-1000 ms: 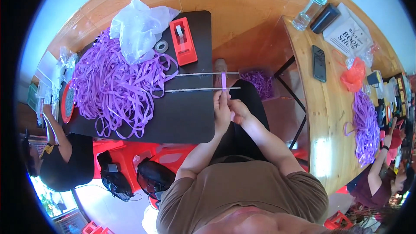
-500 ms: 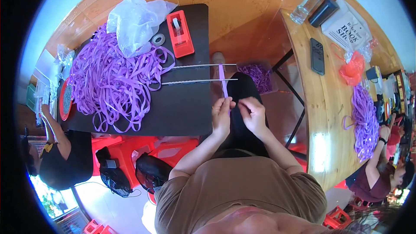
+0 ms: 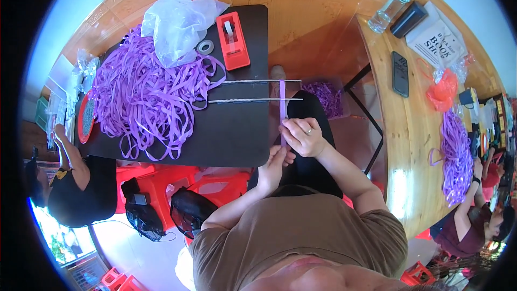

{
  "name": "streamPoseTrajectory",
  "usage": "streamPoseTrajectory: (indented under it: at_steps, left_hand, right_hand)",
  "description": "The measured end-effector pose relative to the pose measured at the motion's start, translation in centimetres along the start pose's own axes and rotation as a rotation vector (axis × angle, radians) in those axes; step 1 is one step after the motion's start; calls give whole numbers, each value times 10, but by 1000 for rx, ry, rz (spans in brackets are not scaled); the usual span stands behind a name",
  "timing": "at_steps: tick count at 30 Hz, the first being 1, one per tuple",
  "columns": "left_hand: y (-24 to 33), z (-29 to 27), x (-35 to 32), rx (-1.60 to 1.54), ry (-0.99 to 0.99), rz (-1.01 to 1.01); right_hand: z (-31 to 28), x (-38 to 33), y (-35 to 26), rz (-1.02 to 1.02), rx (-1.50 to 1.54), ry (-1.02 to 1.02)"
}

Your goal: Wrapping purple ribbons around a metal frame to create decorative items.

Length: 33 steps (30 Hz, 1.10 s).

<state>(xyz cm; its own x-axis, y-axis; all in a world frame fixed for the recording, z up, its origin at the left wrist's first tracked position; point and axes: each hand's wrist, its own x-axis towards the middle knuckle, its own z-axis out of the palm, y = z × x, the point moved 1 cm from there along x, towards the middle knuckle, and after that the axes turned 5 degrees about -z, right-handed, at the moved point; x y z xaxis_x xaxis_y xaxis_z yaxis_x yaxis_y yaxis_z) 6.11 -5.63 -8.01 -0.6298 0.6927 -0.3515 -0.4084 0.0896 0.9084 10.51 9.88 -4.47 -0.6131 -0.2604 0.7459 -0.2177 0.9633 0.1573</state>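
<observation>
Pinching the purple ribbon strip (image 3: 282, 109) at its near end, your right hand (image 3: 304, 137) was closed narrowly around it just off the near right corner of the black worktop (image 3: 237, 140), and your left hand (image 3: 276, 163) sat just below, fingertips closed on the same end. The strip ran away from you, up across two thin metal rods (image 3: 258, 90) that jutted past the right edge of the worktop. You could judge that ribbon as very light, soft and limp, likely a little slick, so it would sag or twist unless kept taut; the end was the sensible place to grip, flat between thumb and finger.

Beyond your hands, a big loose heap of purple ribbons (image 3: 142, 97) covered the left half of the worktop, touching the rods' inner ends and liable to snag them. At the far edge sat a red tape dispenser (image 3: 232, 40), a small tape roll (image 3: 205, 47) and a crumpled clear plastic bag (image 3: 177, 21). To your right stood a separate wooden table (image 3: 409, 145) with a phone (image 3: 400, 73) and another ribbon pile (image 3: 456, 156), well apart.
</observation>
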Motion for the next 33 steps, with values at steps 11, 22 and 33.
streamPoseTrajectory:
  at_steps: [11,22,33]
  left_hand:
    - [13,-7,-7,-96,-153,15]
    - [-13,-6,22,-67,-195,-42]
    - [-10,32,88,3,93,289]
  right_hand:
    - [-10,20,4,-102,-9,37]
    - [-24,76,48,186,322,132]
    - [55,72,144,903,1181,-159]
